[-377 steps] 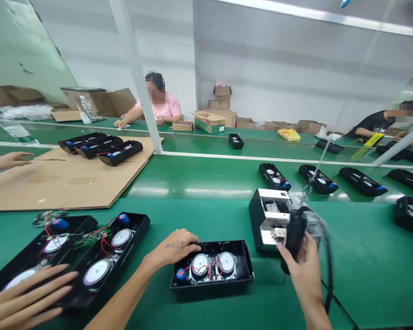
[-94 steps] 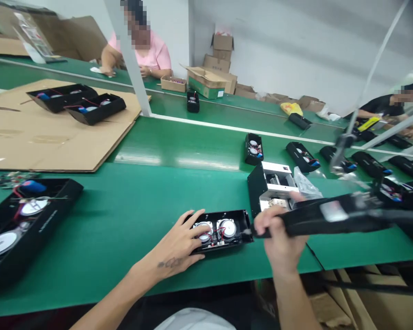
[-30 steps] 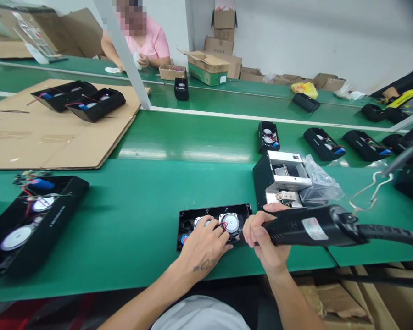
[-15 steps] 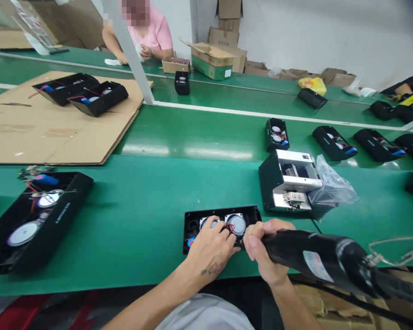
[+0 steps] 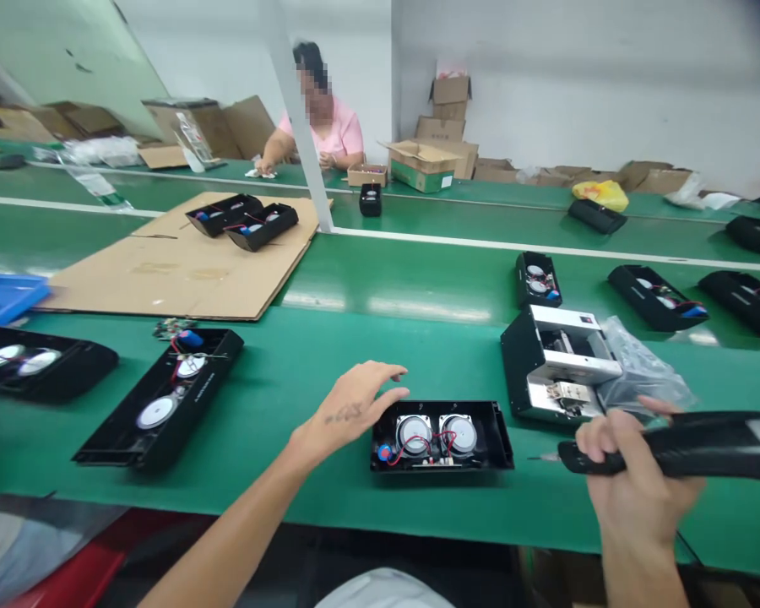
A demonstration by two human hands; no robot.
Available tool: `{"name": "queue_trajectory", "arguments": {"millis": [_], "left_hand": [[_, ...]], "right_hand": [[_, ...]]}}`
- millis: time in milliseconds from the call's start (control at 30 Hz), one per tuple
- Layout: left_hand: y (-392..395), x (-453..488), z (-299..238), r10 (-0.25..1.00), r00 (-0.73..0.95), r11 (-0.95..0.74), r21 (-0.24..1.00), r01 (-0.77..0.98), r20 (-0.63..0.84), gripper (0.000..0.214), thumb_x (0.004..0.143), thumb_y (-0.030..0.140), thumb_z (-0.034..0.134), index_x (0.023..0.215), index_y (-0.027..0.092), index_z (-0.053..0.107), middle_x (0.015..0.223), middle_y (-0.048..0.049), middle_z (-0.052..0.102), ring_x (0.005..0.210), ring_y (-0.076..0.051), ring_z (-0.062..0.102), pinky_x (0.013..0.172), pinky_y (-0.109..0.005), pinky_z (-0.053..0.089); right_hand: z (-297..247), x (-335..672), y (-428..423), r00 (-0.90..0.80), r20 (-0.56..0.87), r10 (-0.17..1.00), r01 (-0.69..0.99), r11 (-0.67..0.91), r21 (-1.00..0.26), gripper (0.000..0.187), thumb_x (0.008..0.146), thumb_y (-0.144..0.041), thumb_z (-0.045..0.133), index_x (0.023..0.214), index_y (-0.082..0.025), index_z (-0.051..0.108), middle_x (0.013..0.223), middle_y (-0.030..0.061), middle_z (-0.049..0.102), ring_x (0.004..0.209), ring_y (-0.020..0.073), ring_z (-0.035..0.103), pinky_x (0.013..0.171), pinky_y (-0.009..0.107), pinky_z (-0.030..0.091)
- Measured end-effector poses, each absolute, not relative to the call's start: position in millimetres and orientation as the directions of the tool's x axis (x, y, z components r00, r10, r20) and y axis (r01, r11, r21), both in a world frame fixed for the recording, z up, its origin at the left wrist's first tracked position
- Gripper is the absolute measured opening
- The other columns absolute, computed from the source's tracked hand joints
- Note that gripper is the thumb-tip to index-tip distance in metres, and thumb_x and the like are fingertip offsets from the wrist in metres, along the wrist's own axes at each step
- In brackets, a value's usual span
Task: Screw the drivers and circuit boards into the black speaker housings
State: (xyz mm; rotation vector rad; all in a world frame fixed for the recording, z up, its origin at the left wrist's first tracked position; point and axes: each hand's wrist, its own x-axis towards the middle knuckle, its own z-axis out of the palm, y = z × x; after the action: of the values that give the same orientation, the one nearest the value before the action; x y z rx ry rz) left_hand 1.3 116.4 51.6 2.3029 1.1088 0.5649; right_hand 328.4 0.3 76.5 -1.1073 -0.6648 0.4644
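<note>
Directly before me on the green bench lies an open black speaker housing (image 5: 491,435), with two round speakers (image 5: 414,436), red wires and a blue cylindrical part (image 5: 385,453) inside. My left hand (image 5: 355,397) hovers at its upper left corner, fingers apart and holding nothing. In my right hand (image 5: 633,464) is a black electric screwdriver (image 5: 703,443), its thin bit pointing left toward the housing but apart from it. Just behind my right hand stands a black and silver screw feeder (image 5: 561,367) beside a clear plastic bag (image 5: 646,371).
To the left lie more open speaker housings (image 5: 165,397), one with a circuit board (image 5: 174,328) hanging out. A cardboard sheet (image 5: 165,270) carries two others. Several housings (image 5: 659,297) line the far right strip. Across the bench a person in pink (image 5: 342,135) sits working.
My left hand has lifted out of the housing and moved to its left. My right hand has drawn the electric screwdriver away to the right. The view has turned left.
</note>
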Motion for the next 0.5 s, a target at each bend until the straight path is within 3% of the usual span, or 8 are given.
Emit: {"name": "queue_trajectory", "arguments": {"millis": [100,200,300,367,500], "left_hand": [[142.6,-1.5,38.2,0.705,0.690,-0.398,0.715,0.574,-0.162,0.049,0.105,0.061,0.060,0.143,0.031,0.067,0.119,-0.0038,0.079,0.111,-0.026,0.071,0.092,-0.032,0.052],[168.3,9.6,24.5,0.642,0.728,-0.358,0.745,0.563,-0.242,0.042,0.099,0.056,0.066,0.131,0.031,0.076,0.094,-0.0016,0.077,0.099,-0.026,0.069,0.083,-0.030,0.049],[209.7,26.6,19.1,0.681,0.696,-0.333,0.751,0.571,-0.228,0.037,0.095,0.051,0.071,0.122,0.026,0.078,0.070,0.0029,0.066,0.077,-0.021,0.066,0.069,-0.027,0.047],[246.1,45.3,19.3,0.749,0.628,-0.282,0.757,0.589,-0.210,0.035,0.095,0.048,0.075,0.117,0.021,0.077,0.068,0.0037,0.064,0.070,-0.019,0.064,0.066,-0.027,0.049],[313.6,106.3,23.6,0.915,0.388,-0.159,0.789,0.593,-0.107,0.034,0.106,0.042,0.070,0.128,0.016,0.069,0.123,-0.0090,0.072,0.104,-0.023,0.072,0.091,-0.042,0.064]], "right_hand": [[45.5,356.7,7.4,0.760,0.235,0.606,0.189,0.140,-0.972,0.065,0.074,-0.039,0.096,0.127,-0.020,0.063,0.089,-0.0005,0.070,0.071,0.0168,0.064,0.073,0.035,0.055],[6.6,366.7,-0.8,0.776,0.339,0.532,0.370,0.051,-0.928,0.083,0.071,-0.052,0.094,0.138,-0.020,0.058,0.130,0.0108,0.064,0.110,0.0260,0.066,0.103,0.045,0.053],[-33.4,360.7,-21.2,0.826,0.302,0.477,0.358,-0.028,-0.933,0.075,0.079,-0.063,0.085,0.134,-0.019,0.060,0.111,0.0079,0.065,0.093,0.0225,0.065,0.087,0.038,0.057],[-56.6,352.0,-32.5,0.828,0.189,0.528,0.254,-0.053,-0.966,0.072,0.079,-0.072,0.081,0.123,-0.018,0.062,0.087,0.0029,0.066,0.075,0.0206,0.067,0.072,0.032,0.057],[-80.2,339.2,-37.3,0.826,0.079,0.558,0.181,-0.129,-0.975,0.077,0.075,-0.086,0.075,0.111,-0.019,0.065,0.071,0.0015,0.069,0.057,0.0186,0.064,0.056,0.029,0.050]]}}
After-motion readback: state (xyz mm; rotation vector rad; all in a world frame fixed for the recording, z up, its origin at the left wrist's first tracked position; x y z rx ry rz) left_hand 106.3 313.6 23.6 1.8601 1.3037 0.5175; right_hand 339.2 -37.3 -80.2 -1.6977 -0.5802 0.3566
